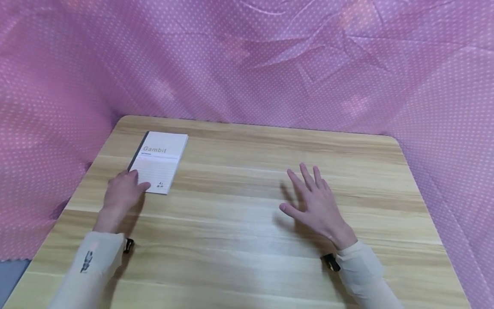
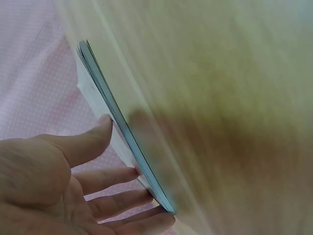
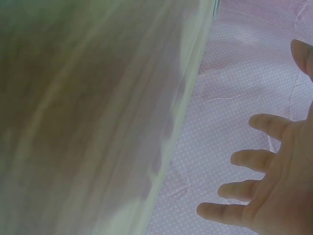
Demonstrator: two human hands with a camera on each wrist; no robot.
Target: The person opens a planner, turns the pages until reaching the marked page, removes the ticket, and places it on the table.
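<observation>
Left hand, fingers loosely apart, touches white rectangular dark-spined notebook on light wood-grain desk; right hand spread wide above desk.

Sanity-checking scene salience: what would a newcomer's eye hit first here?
Probably the pink dotted cloth hanging behind and along both sides of the wooden table. Next, the white "Gambit" notebook at the table's far left, the left hand at its near-left corner. Then the right hand, empty, fingers spread over the table's right half.
</observation>
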